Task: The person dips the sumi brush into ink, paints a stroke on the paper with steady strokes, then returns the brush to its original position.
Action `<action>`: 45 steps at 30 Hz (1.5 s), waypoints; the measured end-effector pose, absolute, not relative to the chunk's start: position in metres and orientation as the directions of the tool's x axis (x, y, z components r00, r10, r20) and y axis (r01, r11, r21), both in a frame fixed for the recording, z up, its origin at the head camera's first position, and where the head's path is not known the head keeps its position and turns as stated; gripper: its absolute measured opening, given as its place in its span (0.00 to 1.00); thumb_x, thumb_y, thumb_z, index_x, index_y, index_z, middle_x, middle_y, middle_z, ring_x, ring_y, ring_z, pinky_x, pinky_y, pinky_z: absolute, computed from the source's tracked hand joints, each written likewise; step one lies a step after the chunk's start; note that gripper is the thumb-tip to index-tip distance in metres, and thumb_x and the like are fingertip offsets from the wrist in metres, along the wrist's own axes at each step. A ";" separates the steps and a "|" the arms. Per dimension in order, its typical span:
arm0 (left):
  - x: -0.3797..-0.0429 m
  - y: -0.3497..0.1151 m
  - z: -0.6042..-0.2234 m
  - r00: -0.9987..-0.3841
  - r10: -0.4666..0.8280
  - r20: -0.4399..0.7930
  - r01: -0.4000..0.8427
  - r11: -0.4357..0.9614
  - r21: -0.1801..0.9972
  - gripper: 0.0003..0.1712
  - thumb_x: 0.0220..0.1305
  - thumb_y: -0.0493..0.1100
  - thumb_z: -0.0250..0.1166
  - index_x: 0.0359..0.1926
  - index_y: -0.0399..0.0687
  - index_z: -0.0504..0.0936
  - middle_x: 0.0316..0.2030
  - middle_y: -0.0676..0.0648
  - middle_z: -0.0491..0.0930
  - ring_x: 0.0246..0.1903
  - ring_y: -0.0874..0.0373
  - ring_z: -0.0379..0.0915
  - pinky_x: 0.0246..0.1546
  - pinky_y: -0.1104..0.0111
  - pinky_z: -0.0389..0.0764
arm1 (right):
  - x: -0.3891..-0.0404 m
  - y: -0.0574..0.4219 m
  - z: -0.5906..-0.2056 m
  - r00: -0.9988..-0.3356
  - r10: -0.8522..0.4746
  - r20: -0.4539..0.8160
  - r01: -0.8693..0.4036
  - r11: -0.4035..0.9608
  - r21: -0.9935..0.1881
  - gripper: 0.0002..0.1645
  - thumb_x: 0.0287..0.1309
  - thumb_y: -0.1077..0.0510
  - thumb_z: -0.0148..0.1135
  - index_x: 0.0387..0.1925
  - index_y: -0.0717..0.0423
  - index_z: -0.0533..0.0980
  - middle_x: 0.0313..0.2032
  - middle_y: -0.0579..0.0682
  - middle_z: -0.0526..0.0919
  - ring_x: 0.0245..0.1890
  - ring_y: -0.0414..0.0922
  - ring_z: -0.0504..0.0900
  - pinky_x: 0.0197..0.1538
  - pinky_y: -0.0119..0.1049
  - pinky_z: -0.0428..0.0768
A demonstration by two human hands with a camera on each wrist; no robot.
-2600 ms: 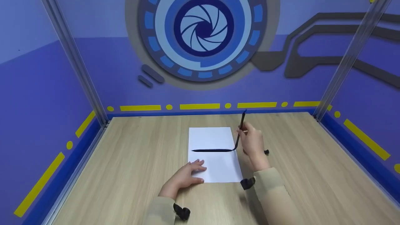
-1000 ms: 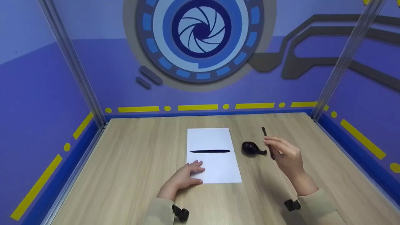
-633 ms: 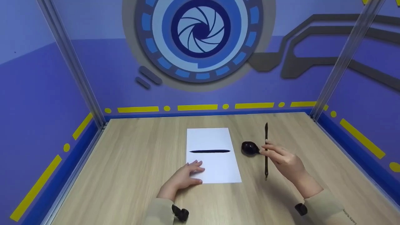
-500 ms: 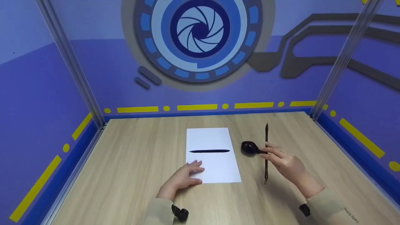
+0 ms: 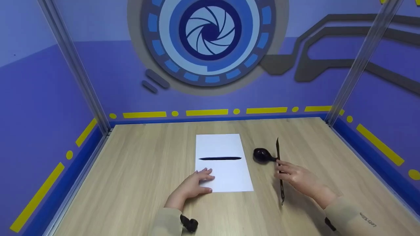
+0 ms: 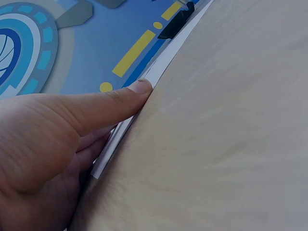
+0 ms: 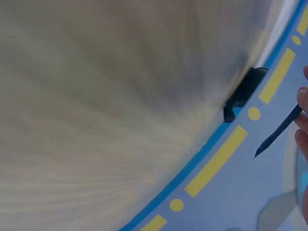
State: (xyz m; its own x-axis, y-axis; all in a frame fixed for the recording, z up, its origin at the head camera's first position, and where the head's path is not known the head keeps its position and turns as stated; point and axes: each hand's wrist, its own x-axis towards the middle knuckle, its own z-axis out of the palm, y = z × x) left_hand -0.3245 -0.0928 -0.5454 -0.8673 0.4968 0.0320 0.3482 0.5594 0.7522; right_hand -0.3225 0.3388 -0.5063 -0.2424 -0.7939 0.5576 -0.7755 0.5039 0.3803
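Note:
My left hand (image 5: 192, 186) rests with straight, spread fingers on the lower left of a white sheet of paper (image 5: 226, 177). In the left wrist view the thumb of that left hand (image 6: 43, 139) touches the edge of the paper (image 6: 166, 65). A thick black stroke (image 5: 220, 158) runs across the sheet. To the right of the paper, my right hand (image 5: 300, 178) pinches a dark ink brush (image 5: 282, 190) by its middle, tip pointing away. Next to the brush sits a glossy black gourd-shaped dish (image 5: 262, 155); my fingers hide the end of its stem.
The wooden table (image 5: 147, 164) stretches around the paper. Blue printed walls (image 5: 108, 75) enclose it at the back and sides, joined by metal corner posts (image 5: 78, 72). A small black device is worn on each wrist.
My right hand has carried the brush from the paper's right edge out past the dish, turned its tip away, and lowered it nearer to me. The left hand has stayed in place.

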 end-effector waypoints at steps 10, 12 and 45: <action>-0.324 -0.092 -0.546 -0.870 0.492 0.025 0.339 0.562 0.754 0.28 0.63 0.44 0.73 0.63 0.45 0.82 0.76 0.44 0.66 0.80 0.41 0.53 0.81 0.41 0.48 | -0.325 0.340 -0.516 -0.320 -0.868 0.379 -0.790 0.465 0.399 0.24 0.37 0.71 0.72 0.40 0.51 0.87 0.44 0.53 0.90 0.49 0.55 0.89 0.48 0.43 0.89; -0.324 -0.092 -0.546 -0.872 0.490 0.022 0.336 0.564 0.755 0.28 0.63 0.44 0.73 0.63 0.45 0.82 0.76 0.44 0.66 0.80 0.41 0.52 0.81 0.40 0.48 | -0.327 0.340 -0.517 -0.325 -0.874 0.362 -0.794 0.460 0.397 0.22 0.38 0.70 0.72 0.39 0.51 0.87 0.44 0.53 0.90 0.49 0.55 0.89 0.48 0.43 0.90; -0.325 -0.092 -0.547 -0.887 0.461 0.005 0.298 0.565 0.769 0.27 0.62 0.43 0.74 0.63 0.47 0.83 0.76 0.46 0.67 0.80 0.43 0.53 0.82 0.42 0.48 | -0.331 0.341 -0.520 -0.391 -0.876 0.283 -0.781 0.478 0.402 0.22 0.44 0.70 0.73 0.44 0.53 0.89 0.47 0.51 0.91 0.51 0.51 0.89 0.49 0.42 0.90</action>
